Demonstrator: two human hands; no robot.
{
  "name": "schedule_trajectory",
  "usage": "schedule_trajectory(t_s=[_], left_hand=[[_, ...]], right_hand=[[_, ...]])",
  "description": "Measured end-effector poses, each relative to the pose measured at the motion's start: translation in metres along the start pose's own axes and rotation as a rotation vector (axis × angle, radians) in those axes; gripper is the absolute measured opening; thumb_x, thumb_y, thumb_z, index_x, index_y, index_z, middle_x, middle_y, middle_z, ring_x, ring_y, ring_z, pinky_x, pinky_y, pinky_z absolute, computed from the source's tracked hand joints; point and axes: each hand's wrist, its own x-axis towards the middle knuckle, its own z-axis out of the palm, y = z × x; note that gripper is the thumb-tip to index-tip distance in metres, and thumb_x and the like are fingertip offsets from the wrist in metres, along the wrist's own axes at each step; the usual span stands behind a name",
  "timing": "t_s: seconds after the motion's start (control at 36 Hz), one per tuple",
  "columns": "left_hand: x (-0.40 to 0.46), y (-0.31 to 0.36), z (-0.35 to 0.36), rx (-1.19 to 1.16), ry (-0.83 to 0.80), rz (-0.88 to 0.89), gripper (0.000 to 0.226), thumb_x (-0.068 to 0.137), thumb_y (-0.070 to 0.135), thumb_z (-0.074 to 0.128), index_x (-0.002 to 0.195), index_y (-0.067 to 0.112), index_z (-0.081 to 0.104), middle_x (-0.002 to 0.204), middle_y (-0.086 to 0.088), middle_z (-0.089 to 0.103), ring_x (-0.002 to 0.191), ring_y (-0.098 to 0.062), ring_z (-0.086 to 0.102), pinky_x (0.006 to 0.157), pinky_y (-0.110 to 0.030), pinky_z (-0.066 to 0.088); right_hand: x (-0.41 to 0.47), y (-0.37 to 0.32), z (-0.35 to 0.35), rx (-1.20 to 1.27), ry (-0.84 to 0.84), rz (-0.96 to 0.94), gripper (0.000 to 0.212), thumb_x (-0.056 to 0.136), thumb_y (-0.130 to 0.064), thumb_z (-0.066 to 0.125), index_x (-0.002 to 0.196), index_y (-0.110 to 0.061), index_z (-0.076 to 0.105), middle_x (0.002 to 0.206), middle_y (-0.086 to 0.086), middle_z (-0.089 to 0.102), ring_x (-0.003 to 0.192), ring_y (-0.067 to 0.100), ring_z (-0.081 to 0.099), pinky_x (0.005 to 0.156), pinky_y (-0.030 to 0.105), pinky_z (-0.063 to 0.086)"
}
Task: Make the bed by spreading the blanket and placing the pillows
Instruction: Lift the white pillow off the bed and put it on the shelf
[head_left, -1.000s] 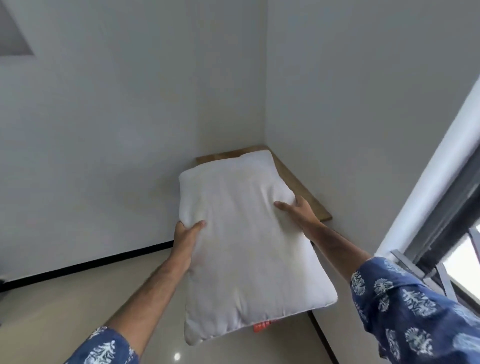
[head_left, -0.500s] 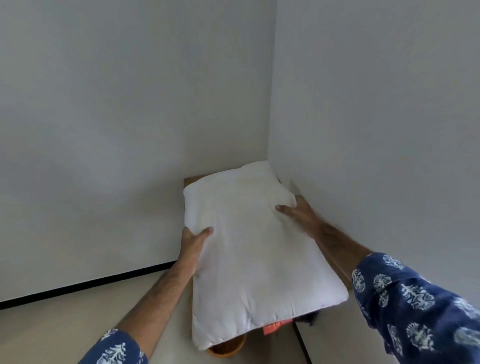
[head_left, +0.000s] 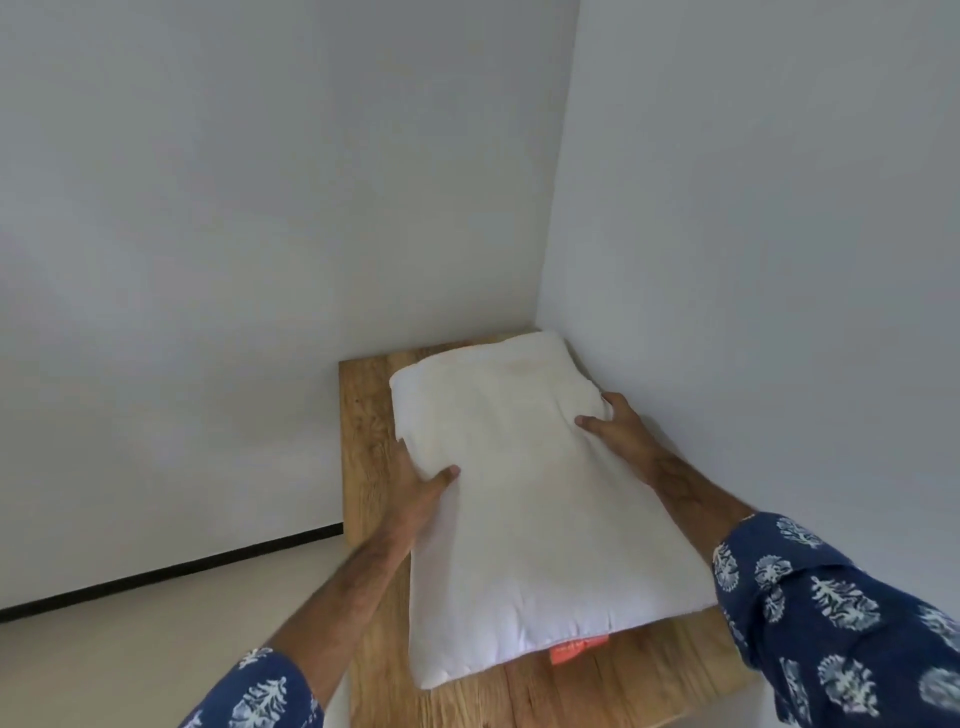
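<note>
One white pillow (head_left: 524, 499) lies lengthwise on one wooden board (head_left: 366, 415) that fits into the corner where two plain white walls (head_left: 234, 234) meet. The pillow covers most of the board, its far end close to the corner and its near end short of the board's front edge. One orange tag (head_left: 577, 649) sticks out from under the near edge of the pillow.

Two hands hold the pillow, one on each long side. The left hand (head_left: 415, 493) grips the pillow's left edge about a third of the way from the far end, thumb lying on top of the fabric and the other fingers hidden beneath it. The right hand (head_left: 621, 431) grips the right edge nearer the far end, thumb pressed onto the top and fingers curled round the side. Both forearms are bare, and each ends in a dark blue sleeve (head_left: 841, 613) printed with white leaf shapes.

Left of the board, a pale floor (head_left: 130, 660) meets the wall along one dark skirting line (head_left: 171, 571).
</note>
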Motion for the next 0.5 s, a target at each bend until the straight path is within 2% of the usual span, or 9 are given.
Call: schedule_trajectory(t_s=[0.06, 0.11, 0.17, 0.19, 0.25, 0.31, 0.42, 0.5], left_hand=[[0.004, -0.008, 0.007, 0.048, -0.009, -0.016, 0.102, 0.083, 0.028, 0.080, 0.158, 0.021, 0.010, 0.156, 0.003, 0.030, 0.142, -0.016, 0.032, 0.118, -0.033, 0.027], [0.004, -0.015, 0.016, 0.120, -0.017, -0.018, 0.113, 0.080, 0.046, 0.078, 0.159, 0.022, 0.000, 0.163, 0.001, 0.015, 0.150, -0.017, 0.017, 0.123, -0.038, 0.018], [0.004, -0.023, 0.024, 0.220, -0.022, -0.001, 0.120, 0.072, 0.069, 0.069, 0.158, 0.028, -0.004, 0.166, 0.002, 0.005, 0.152, -0.019, 0.009, 0.124, -0.047, 0.015], [0.005, -0.026, 0.028, 0.263, -0.013, 0.013, 0.119, 0.073, 0.073, 0.065, 0.158, 0.029, -0.006, 0.166, 0.002, 0.002, 0.153, -0.019, 0.008, 0.124, -0.048, 0.015], [0.007, -0.026, 0.042, 0.293, -0.001, 0.013, 0.116, 0.076, 0.071, 0.063, 0.157, 0.029, -0.009, 0.166, -0.001, 0.000, 0.153, -0.021, 0.007, 0.124, -0.047, 0.014], [0.007, -0.024, 0.060, 0.271, 0.007, 0.007, 0.118, 0.076, 0.070, 0.063, 0.157, 0.029, -0.012, 0.165, -0.004, -0.002, 0.153, -0.023, 0.008, 0.124, -0.044, 0.015], [0.005, -0.021, 0.088, 0.294, 0.093, 0.037, 0.103, 0.090, 0.048, 0.066, 0.158, 0.025, -0.008, 0.165, -0.008, -0.001, 0.150, -0.024, 0.015, 0.121, -0.036, 0.019], [0.004, -0.024, 0.087, 0.339, 0.129, 0.019, 0.098, 0.092, 0.048, 0.063, 0.159, 0.021, -0.004, 0.165, -0.010, 0.006, 0.149, -0.026, 0.020, 0.119, -0.034, 0.021]], right_hand=[[0.009, 0.005, 0.007, -0.212, -0.001, 0.020, 0.076, 0.092, -0.037, 0.069, 0.152, -0.010, 0.031, 0.148, 0.015, 0.045, 0.130, 0.034, 0.049, 0.104, 0.038, 0.042], [0.010, 0.013, 0.021, -0.479, 0.049, -0.040, 0.078, 0.094, -0.049, 0.060, 0.154, -0.011, 0.027, 0.154, 0.019, 0.033, 0.139, 0.038, 0.037, 0.112, 0.044, 0.034], [0.005, 0.024, 0.037, -0.651, 0.069, -0.228, 0.083, 0.093, -0.065, 0.040, 0.157, -0.015, 0.024, 0.163, 0.016, 0.020, 0.148, 0.036, 0.024, 0.120, 0.047, 0.023], [0.001, 0.028, 0.045, -0.704, 0.041, -0.332, 0.086, 0.090, -0.071, 0.027, 0.158, -0.018, 0.023, 0.166, 0.013, 0.015, 0.151, 0.033, 0.019, 0.122, 0.048, 0.018], [-0.004, 0.034, 0.056, -0.783, -0.039, -0.477, 0.088, 0.087, -0.074, 0.012, 0.160, -0.024, 0.017, 0.169, 0.005, 0.007, 0.154, 0.026, 0.010, 0.125, 0.047, 0.010], [-0.003, 0.037, 0.060, -0.833, -0.072, -0.550, 0.083, 0.091, -0.073, 0.013, 0.160, -0.028, 0.014, 0.169, 0.000, 0.005, 0.155, 0.022, 0.006, 0.125, 0.048, 0.005], [0.010, 0.042, 0.052, -0.844, -0.100, -0.546, 0.082, 0.092, -0.074, 0.014, 0.161, -0.029, 0.010, 0.169, -0.001, 0.003, 0.156, 0.018, 0.001, 0.125, 0.044, -0.001], [0.013, 0.045, 0.051, -0.839, -0.110, -0.572, 0.088, 0.088, -0.077, 0.007, 0.161, -0.027, 0.010, 0.169, 0.001, 0.003, 0.156, 0.019, 0.002, 0.125, 0.044, -0.002]])
